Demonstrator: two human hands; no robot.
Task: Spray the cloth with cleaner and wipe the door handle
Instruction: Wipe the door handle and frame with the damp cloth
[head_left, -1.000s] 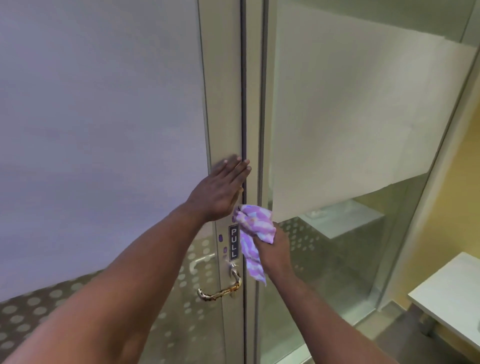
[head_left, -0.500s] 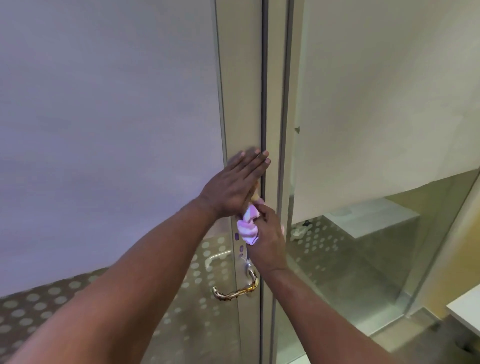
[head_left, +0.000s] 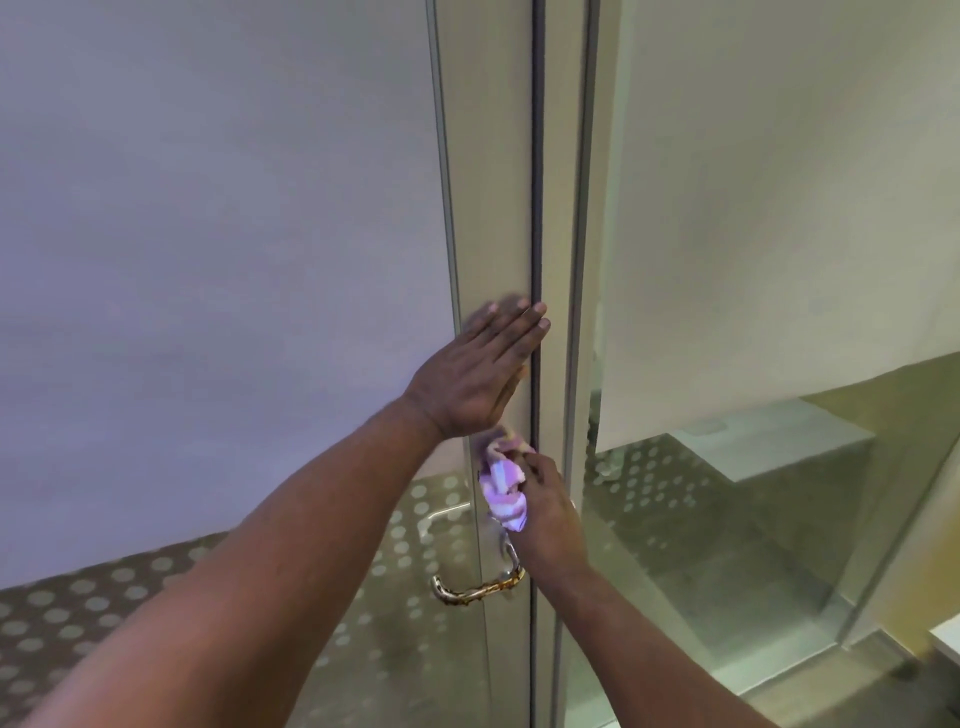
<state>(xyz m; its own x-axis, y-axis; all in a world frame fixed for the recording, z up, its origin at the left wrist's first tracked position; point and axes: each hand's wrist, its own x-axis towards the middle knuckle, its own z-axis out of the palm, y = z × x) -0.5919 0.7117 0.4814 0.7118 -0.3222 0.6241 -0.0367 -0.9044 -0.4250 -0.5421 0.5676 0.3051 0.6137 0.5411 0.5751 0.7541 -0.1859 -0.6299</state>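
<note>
My left hand (head_left: 480, 371) lies flat, fingers together, against the pale metal door frame (head_left: 493, 182). Just below it, my right hand (head_left: 548, 512) grips a bunched pink-and-white striped cloth (head_left: 501, 488) and presses it on the frame above the handle. The brass lever door handle (head_left: 478, 590) sticks out to the left, below the cloth and apart from it. No cleaner bottle is in view.
Frosted glass door panel (head_left: 208, 260) fills the left, with a dotted clear strip low down. A second glass panel (head_left: 779, 208) stands to the right. Behind it is a white bench (head_left: 769, 441). A white table corner (head_left: 948, 642) shows at far right.
The cloth hung loosely from my right hand a second ago; now it is bunched and pressed lower on the frame, over the PULL sign. My view has shifted closer and left.
</note>
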